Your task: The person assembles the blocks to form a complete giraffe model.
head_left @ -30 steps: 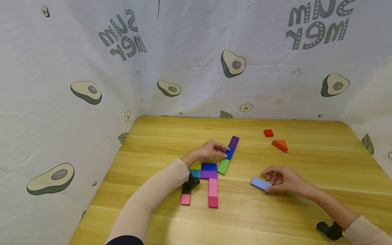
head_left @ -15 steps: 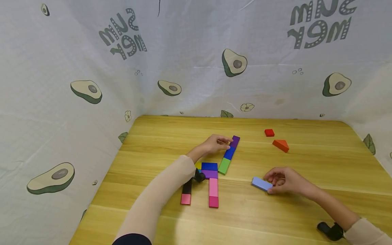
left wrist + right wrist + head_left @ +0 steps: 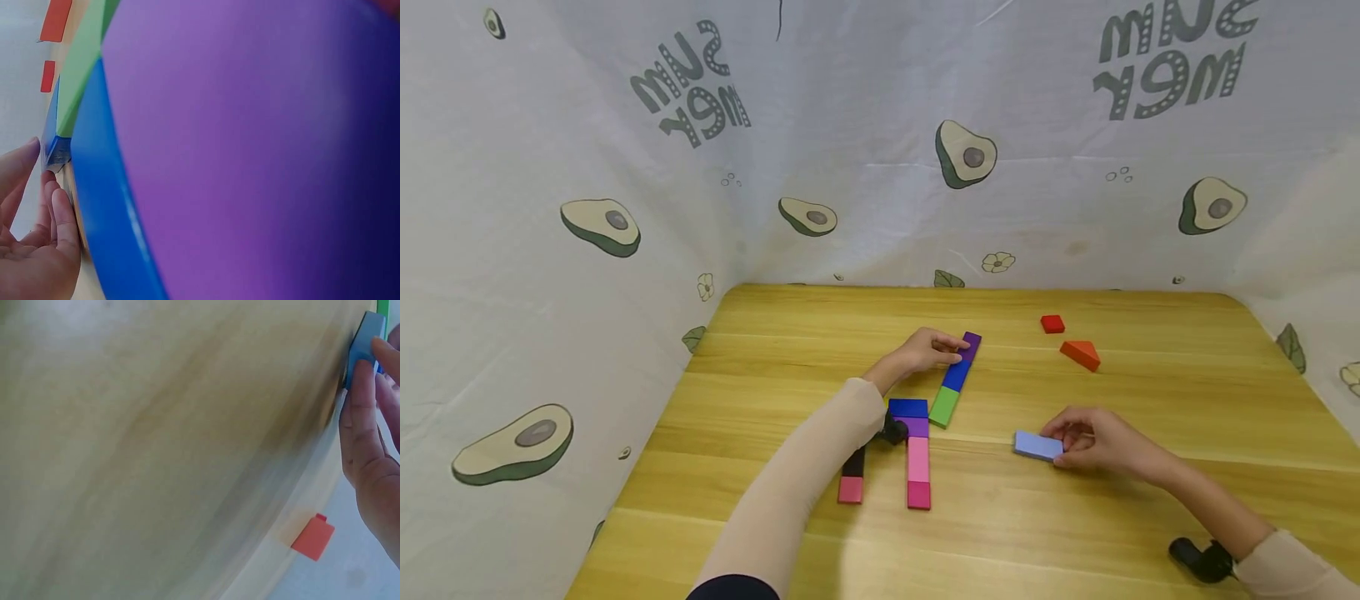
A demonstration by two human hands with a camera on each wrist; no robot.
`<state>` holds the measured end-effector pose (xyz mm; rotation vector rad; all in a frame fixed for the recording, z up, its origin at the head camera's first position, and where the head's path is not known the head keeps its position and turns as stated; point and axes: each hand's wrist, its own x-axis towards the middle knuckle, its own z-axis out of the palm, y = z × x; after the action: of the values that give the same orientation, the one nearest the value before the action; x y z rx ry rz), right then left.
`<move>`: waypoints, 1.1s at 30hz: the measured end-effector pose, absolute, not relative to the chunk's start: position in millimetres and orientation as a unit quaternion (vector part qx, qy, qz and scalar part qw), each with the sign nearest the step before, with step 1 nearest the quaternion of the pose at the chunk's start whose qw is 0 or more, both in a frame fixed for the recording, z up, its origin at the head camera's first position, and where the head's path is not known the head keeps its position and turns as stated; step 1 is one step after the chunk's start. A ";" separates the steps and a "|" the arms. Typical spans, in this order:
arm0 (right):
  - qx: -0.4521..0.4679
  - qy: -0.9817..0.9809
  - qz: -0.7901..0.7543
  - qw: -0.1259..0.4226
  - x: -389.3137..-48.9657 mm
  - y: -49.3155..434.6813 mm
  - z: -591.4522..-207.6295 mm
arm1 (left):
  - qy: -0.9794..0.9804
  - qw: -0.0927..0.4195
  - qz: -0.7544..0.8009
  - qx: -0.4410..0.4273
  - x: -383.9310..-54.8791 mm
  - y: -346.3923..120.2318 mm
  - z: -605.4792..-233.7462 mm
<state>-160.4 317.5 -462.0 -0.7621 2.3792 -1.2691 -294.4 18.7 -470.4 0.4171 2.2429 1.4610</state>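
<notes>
My left hand [image 3: 922, 350] reaches to a slanted row of blocks, its fingertips right at the purple block [image 3: 972, 340] and its thumb near the blue block [image 3: 957, 373]. A light green block [image 3: 944, 407] forms the row's near end. In the left wrist view the thumb and fingers lie apart around the row's far end. To the right, my right hand [image 3: 1096, 439] pinches the end of a flat light-blue block [image 3: 1036, 446] between thumb and fingers, close over the table; the right wrist view shows this light-blue block [image 3: 367, 344] too.
Below the row lie a dark blue block [image 3: 908, 407], a violet block [image 3: 917, 426], a pink block [image 3: 918, 458] and a magenta block [image 3: 919, 495]. The left sleeve partly covers a black block [image 3: 853, 465] above a coral block [image 3: 851, 489]. Farther right lie a red block [image 3: 1052, 323] and orange triangle [image 3: 1082, 354].
My left hand has slid away from me along the row, from the blue block toward the purple one. The light-blue block has turned slightly in my right hand, which has otherwise barely moved.
</notes>
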 end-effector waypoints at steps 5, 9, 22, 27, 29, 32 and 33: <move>-0.266 0.846 -0.433 0.164 -164.8 317.9 -459.9 | 0.811 0.222 0.522 0.145 -294.7 18.7 -470.6; -0.269 0.851 -0.424 0.154 -168.8 319.0 -458.4 | 0.815 0.222 0.515 0.145 -294.3 18.6 -470.3; -0.207 0.874 -0.421 0.126 -172.3 314.8 -458.2 | 0.817 0.221 0.511 0.148 -291.8 18.5 -467.9; -0.149 0.885 -0.425 0.119 -165.1 308.2 -459.0 | 0.815 0.222 0.516 0.142 -292.2 18.9 -467.7; -0.133 0.889 -0.422 0.120 -163.0 305.5 -459.2 | 0.814 0.223 0.518 0.138 -292.7 19.3 -467.5; -0.115 0.896 -0.411 0.119 -161.9 302.5 -459.1 | 0.814 0.225 0.518 0.137 -293.6 19.8 -467.3; -0.111 0.898 -0.409 0.117 -161.9 301.8 -459.1 | 0.813 0.226 0.519 0.136 -293.9 19.8 -467.2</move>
<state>-161.9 301.8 -459.1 -0.3241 2.6284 -1.1983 -293.9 19.8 -467.2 0.3754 2.2422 1.4312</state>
